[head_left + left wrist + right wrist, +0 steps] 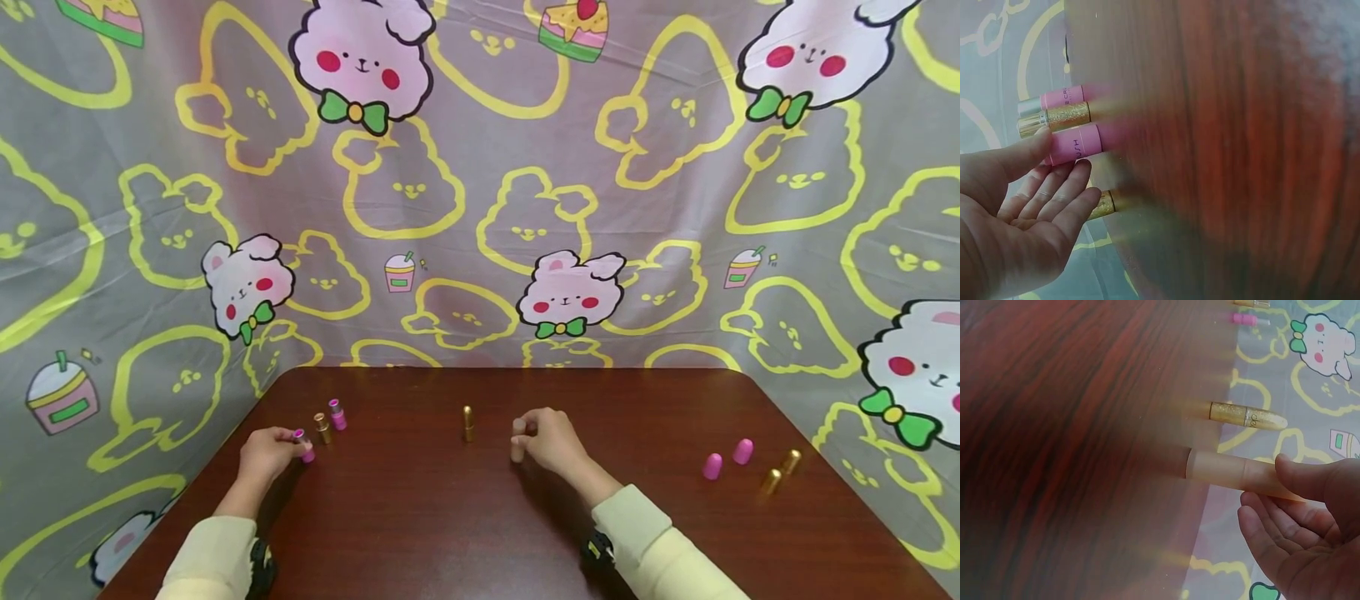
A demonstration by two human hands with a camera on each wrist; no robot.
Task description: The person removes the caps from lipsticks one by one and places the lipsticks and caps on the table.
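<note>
At the left of the table, my left hand (262,454) pinches an uncapped pink lipstick tube (1079,145) between thumb and fingers; the tube stands upright. Just beyond it are an uncapped gold lipstick tube (323,429) and another pink lipstick tube (338,416). My right hand (557,442), right of the table's middle, holds a beige lipstick tube (1219,469) upright near its top, the thumb on one side and fingers on the other. Left of that hand stands a capped gold lipstick (468,425), untouched.
Two pink caps (712,467) and two gold caps (772,481) stand at the right of the dark wooden table (420,525). A patterned cloth (465,208) hangs behind the table and along both sides.
</note>
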